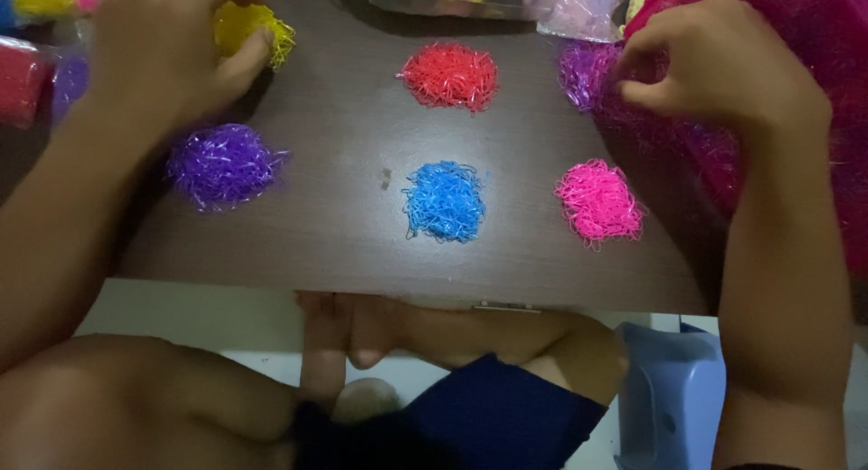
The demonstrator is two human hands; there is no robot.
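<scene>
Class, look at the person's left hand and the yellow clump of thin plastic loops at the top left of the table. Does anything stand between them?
Nothing visible does. The left hand already rests on the yellow clump, its fingers curled over it. The purple clump lies apart, nearer the table's front edge.

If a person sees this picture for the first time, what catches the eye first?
Bright tufts of thin plastic strands dot the dark table: a red tuft above a blue tuft in the middle, a purple tuft left, a pink tuft right. The left hand grips a yellow tuft; the right hand pinches violet strands.
</scene>
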